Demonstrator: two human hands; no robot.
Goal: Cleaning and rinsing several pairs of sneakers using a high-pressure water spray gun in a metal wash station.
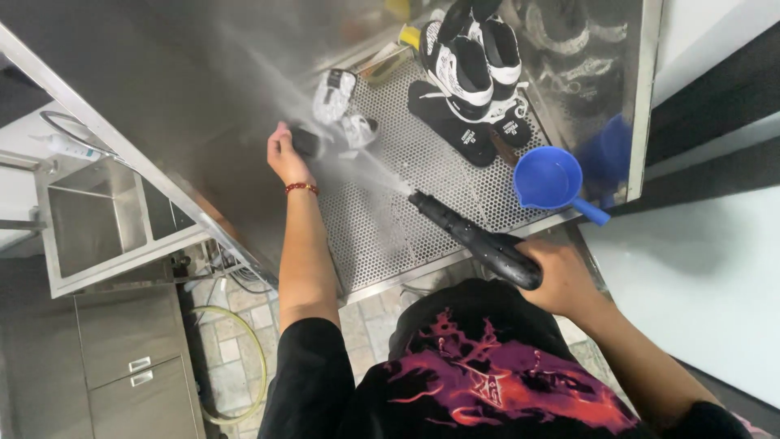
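My left hand (pixel 286 154) grips a small dark object (pixel 306 142) out over the perforated metal wash tray (pixel 382 236); a red bead bracelet (pixel 301 188) sits on that wrist. My right hand (pixel 561 276) holds a black spray gun (pixel 475 236) by its handle near the tray's front edge. A jet of water mist (pixel 357 162) runs from the nozzle toward the dark object. A crumpled white and grey cloth item (pixel 335 96) lies just beyond my left hand.
A pair of black and white sneakers (pixel 471 57) and two black insoles (pixel 455 122) lie at the back of the tray. A blue plastic scoop (pixel 548 179) rests at the right. Steel walls enclose the tray; a small steel sink (pixel 89 219) and a green hose (pixel 244 358) sit left.
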